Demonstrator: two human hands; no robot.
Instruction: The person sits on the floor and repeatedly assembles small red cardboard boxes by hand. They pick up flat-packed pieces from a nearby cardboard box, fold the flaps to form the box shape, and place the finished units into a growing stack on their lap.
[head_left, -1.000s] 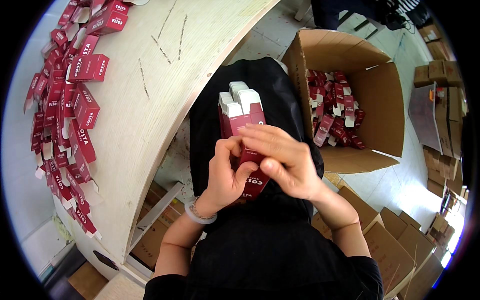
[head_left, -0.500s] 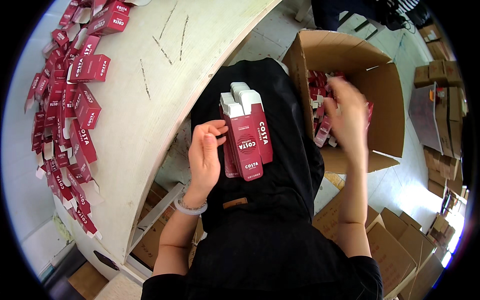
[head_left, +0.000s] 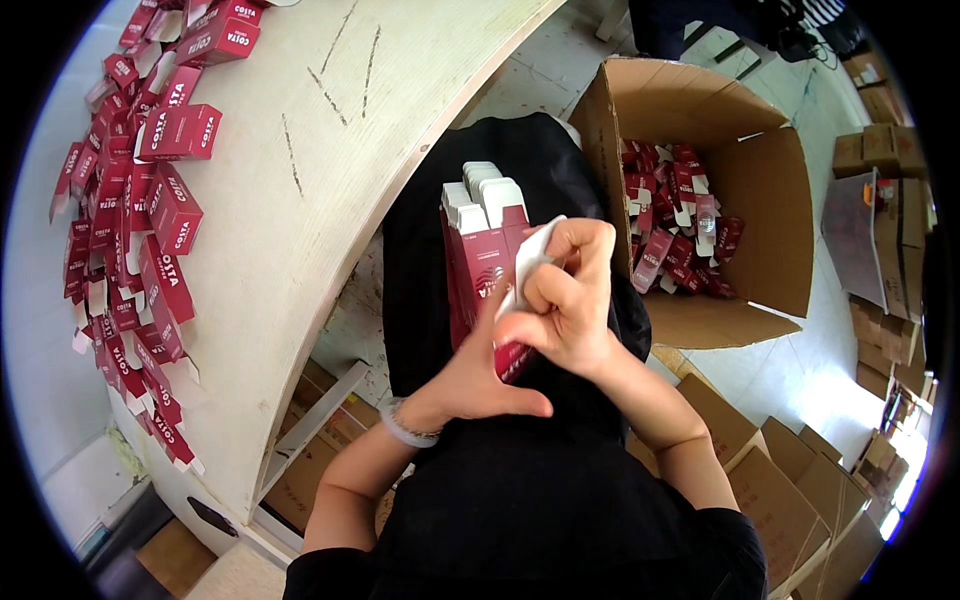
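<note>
A stack of flattened dark red cartons (head_left: 475, 255) with white flaps lies on my lap, over black cloth. Just above it, my right hand (head_left: 572, 295) pinches one small carton (head_left: 533, 262) between bent fingers and thumb. The white inner side of that carton faces up, and a red part shows below my thumb. My left hand (head_left: 470, 375) is against the carton's left side, thumb stretched out apart from the fingers. Those fingertips are partly hidden near the carton's edge.
To my right stands an open cardboard box (head_left: 760, 180) holding many red cartons (head_left: 685, 215). On the left, a pale table (head_left: 300, 130) carries a long heap of red cartons (head_left: 130, 240). More cardboard boxes (head_left: 790, 490) are on the floor at lower right.
My right hand has come back from over the cardboard box to my lap and now holds a carton. My left hand has moved right and nearer my body, beside that carton.
</note>
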